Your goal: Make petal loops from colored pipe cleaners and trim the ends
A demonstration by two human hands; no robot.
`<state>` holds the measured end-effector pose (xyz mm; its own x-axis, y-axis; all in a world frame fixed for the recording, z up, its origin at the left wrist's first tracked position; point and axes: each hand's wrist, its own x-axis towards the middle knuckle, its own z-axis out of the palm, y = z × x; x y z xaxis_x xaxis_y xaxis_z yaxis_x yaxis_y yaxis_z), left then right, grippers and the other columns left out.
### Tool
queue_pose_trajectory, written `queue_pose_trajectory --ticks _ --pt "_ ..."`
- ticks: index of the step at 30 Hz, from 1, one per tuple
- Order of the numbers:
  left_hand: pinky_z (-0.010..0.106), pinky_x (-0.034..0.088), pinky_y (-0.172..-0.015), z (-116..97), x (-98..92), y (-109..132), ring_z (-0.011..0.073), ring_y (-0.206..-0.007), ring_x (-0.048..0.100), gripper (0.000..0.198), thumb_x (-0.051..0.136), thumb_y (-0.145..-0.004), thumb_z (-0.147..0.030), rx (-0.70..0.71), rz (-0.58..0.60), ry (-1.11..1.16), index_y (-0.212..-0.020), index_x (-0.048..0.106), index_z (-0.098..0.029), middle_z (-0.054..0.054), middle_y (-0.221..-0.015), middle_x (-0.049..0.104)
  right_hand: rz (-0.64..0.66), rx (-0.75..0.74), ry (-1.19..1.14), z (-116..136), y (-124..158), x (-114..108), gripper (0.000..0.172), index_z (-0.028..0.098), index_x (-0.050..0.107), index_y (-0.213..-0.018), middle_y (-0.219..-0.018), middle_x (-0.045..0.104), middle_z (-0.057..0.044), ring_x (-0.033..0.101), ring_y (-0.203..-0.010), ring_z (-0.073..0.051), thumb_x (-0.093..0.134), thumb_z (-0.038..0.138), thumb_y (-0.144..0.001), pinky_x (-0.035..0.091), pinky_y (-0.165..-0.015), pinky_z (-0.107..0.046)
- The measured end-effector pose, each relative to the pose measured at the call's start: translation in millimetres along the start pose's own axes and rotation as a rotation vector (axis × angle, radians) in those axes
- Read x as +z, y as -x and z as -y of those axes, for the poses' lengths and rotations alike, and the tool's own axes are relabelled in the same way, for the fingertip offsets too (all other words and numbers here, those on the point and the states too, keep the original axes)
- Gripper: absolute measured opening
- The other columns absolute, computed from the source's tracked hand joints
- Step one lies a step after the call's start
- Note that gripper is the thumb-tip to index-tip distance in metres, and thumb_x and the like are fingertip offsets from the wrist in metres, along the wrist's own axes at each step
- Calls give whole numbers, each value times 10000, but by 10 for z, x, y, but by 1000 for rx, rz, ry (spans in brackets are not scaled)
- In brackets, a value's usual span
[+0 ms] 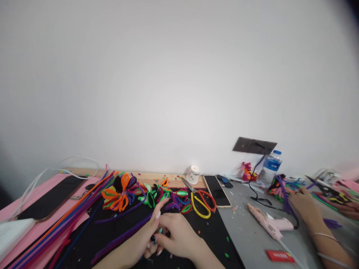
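Note:
My left hand (150, 233) and my right hand (178, 233) meet over the black mat (213, 243), fingers closed together around something small and mostly hidden. Bits of blue, green and black show between the fingers, too little to name. One finger of my left hand points upward. Behind the hands lie pipe-cleaner flowers, an orange one (122, 194) and a green one (150, 196) among them. Purple pipe cleaners (120, 239) rest on the mat to the left. Scissors (200, 201) with yellow and red handles lie just beyond my right hand.
Long pipe cleaners (64, 224) cross pink paper at left, near a dark phone (50, 196). A paper cup (193, 175) and another phone (217, 191) stand behind. At right are a pink glue gun (270, 222), a water bottle (270, 166) and another person's hand (304, 203).

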<state>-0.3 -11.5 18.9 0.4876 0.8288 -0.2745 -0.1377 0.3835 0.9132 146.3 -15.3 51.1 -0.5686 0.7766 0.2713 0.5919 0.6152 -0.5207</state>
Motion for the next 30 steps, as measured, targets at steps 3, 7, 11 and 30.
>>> queue_pose_trajectory --ticks 3,7,11,30 --pt "124 173 -322 -46 -2 30 64 -260 274 687 390 -809 -591 -22 13 -7 -1386 189 -277 -66 -333 469 35 -11 15 2 8 4 41 197 572 -804 -725 605 8 548 -639 -130 547 175 -780 387 -612 -190" --pt "128 158 -318 -107 5 41 57 -267 244 672 353 -799 -629 -38 3 -26 -1365 234 -286 -52 -356 489 33 -10 27 -14 10 25 62 199 583 -805 -739 630 2 573 -649 -133 527 173 -800 400 -623 -188" --pt "134 114 -326 -113 5 18 51 -278 204 662 294 -787 -673 -96 41 -37 -1342 268 -314 -41 -403 508 29 -1 21 -7 3 34 83 192 559 -733 -674 607 10 561 -604 -128 515 161 -797 387 -578 -183" --pt "211 176 -491 -263 -568 -62 152 -474 419 167 724 -554 -147 409 -389 -855 -509 591 -238 -22 -505 503 -155 81 -45 -132 20 -64 288 175 475 -680 -620 488 11 479 -589 -117 319 210 -920 327 -561 -205"
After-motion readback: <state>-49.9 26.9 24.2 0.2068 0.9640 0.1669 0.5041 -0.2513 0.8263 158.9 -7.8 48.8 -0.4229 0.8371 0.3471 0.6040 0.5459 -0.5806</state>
